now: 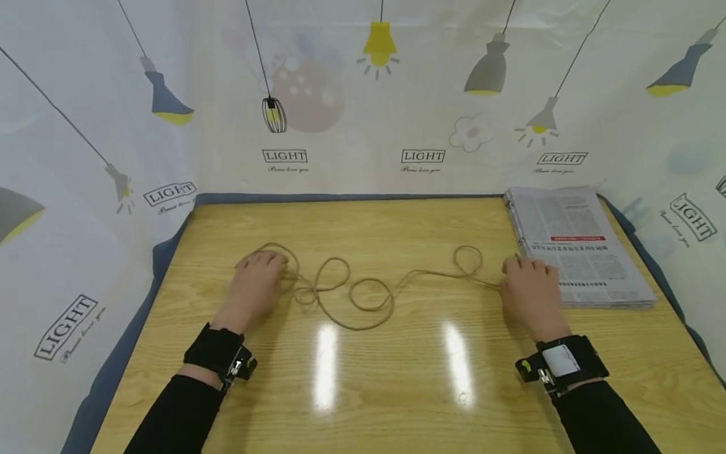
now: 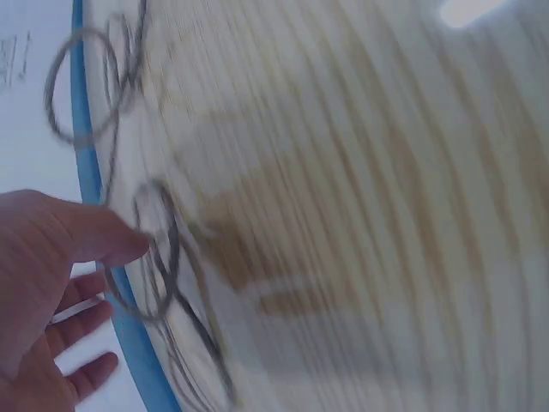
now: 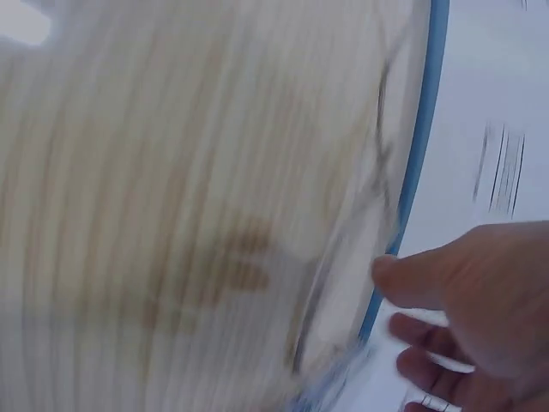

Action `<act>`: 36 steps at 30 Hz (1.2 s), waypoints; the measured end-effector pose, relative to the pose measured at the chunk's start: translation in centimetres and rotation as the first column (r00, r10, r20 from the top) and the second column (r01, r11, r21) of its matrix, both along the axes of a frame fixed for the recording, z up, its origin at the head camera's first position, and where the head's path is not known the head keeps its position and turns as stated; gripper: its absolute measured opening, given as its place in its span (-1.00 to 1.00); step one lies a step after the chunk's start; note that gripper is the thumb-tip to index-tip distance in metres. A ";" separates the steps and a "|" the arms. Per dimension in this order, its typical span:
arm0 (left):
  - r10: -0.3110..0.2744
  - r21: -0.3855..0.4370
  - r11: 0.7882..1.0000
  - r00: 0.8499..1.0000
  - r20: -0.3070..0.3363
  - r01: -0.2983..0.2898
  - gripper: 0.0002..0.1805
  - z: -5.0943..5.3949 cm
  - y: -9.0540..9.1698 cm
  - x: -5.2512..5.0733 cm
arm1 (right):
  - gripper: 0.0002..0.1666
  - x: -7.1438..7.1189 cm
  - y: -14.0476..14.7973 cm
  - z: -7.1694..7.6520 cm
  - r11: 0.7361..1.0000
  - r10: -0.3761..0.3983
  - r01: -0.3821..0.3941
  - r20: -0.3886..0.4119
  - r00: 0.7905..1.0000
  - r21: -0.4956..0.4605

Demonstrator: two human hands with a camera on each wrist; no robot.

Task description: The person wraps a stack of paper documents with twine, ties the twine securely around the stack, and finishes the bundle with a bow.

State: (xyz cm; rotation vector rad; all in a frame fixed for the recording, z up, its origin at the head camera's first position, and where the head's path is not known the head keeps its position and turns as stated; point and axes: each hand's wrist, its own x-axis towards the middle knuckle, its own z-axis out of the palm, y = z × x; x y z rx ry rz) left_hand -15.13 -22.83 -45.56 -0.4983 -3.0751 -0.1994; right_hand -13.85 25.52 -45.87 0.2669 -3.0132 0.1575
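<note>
A thin tan cord (image 1: 363, 329) lies in loose loops across the wooden table (image 1: 397, 391). My left hand (image 1: 256, 284) is at its left end, palm down, and the cord passes beneath its fingers. In the left wrist view, the thumb (image 2: 120, 240) presses at a loop of cord (image 2: 176, 249); the index finger is hidden behind it. At the cord's other end, my right hand (image 1: 530, 293) pinches the strand beside the newspapers (image 1: 584, 252). The right wrist view shows cord (image 3: 383, 137) running to the thumb tip (image 3: 390, 273), with the other fingers loosely bent.
The stack of folded newspapers lies at the table's back right. A pale cloth (image 1: 351, 170) printed with lamps hangs behind and along both sides. Dark blue edging (image 1: 351, 197) borders the tabletop, and two bright light reflections (image 1: 325, 372) show on the wood.
</note>
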 end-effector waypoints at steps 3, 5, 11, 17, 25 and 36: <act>-0.156 0.006 0.988 0.988 -0.011 0.156 -0.62 -0.2 1.9 0.0 | -0.44 -0.1 -3.9 -0.5 0.988 0.148 -0.149 -0.038 0.988 -0.027; -0.230 0.014 0.973 0.973 -0.012 0.230 -0.70 -0.6 3.2 0.1 | -0.30 -0.1 -6.9 -0.9 0.959 0.281 -0.282 -0.031 0.959 -0.022; -0.213 0.117 0.972 0.975 0.068 0.204 -0.97 -1.6 4.9 0.0 | -0.65 -0.1 -12.2 -2.9 0.884 0.462 -0.466 -0.087 0.882 -0.029; -0.102 0.394 0.919 0.973 0.205 0.014 -0.81 -1.6 2.2 -0.7 | -0.84 -0.8 -9.6 -0.9 0.910 0.360 -0.370 -0.086 0.929 -0.186; 0.042 0.405 0.898 0.949 0.313 -0.173 -0.51 -0.2 -3.6 -0.6 | -0.66 -1.1 0.1 3.0 0.975 0.139 -0.115 0.118 0.983 -0.188; 0.029 0.180 0.979 0.940 0.340 -0.095 -0.24 0.9 -5.1 0.2 | -0.65 -0.3 4.0 2.3 0.998 -0.057 0.057 0.065 0.996 0.007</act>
